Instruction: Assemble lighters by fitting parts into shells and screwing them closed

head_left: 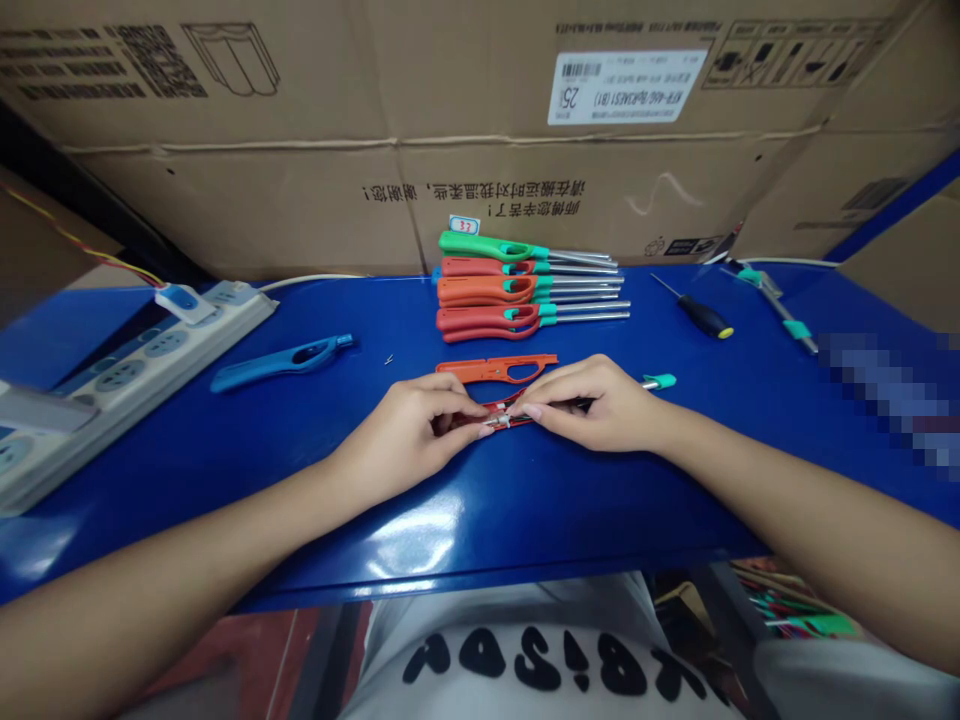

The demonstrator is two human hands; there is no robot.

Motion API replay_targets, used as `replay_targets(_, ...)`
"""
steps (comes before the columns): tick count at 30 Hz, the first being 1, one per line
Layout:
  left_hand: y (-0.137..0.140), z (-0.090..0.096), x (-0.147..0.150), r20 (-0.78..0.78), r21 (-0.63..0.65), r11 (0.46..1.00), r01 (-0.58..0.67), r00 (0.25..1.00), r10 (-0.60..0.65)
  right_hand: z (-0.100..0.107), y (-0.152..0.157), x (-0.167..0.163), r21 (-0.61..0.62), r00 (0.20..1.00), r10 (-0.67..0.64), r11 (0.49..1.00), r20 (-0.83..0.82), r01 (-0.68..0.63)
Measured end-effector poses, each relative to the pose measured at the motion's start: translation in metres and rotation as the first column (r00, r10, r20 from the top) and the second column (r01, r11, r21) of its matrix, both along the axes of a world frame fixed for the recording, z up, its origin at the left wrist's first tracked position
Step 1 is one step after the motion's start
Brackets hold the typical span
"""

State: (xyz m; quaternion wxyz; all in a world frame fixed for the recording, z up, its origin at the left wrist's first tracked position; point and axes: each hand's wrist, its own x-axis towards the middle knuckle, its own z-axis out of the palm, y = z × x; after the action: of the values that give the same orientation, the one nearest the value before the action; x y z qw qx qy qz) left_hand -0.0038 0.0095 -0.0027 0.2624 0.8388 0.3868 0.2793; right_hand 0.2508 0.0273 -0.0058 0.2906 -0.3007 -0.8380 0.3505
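Observation:
Both of my hands are closed at an opened red gas lighter, low over the blue table. Thumb and fingers of my left hand pinch its left end, by a small whitish inner part. My right hand pinches its right side, covering much of the shell. A metal tube with a green tip sticks out beyond my right hand; where it joins is hidden. Just behind the hands lies an orange handle half. Tiny screws lie to its left.
Several assembled lighters are stacked at the back against a cardboard box. A blue handle half and a power strip are on the left. A screwdriver and another green-tipped tube lie on the right.

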Motion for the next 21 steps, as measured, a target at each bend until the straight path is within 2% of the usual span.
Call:
replay_targets(9,0.0004,-0.0017,0.0023,0.043,-0.047,0.998,-0.032,0.998,0.034,-0.0007,0.0005,0.0013,0.059,0.999,0.022,0.998,0.034,-0.024)
replay_targets(13,-0.0025,-0.0029,0.0040,0.050,-0.048,0.996,-0.075,0.996,0.078,0.0002,-0.0011,0.0010,0.137,0.997,0.048,0.989,0.059,-0.056)
replay_targets(19,-0.0031,0.0011,0.0032,0.036,-0.048,0.998,-0.039,0.999,0.040,0.0011,-0.0050,0.0000,0.247,0.987,0.106,0.960,0.117,-0.133)
replay_targets(21,-0.0020,0.0023,0.0024,0.035,-0.049,0.999,-0.021,0.999,0.023,0.0016,-0.0046,0.0003,0.267,0.991,0.083,0.958,0.103,-0.108)
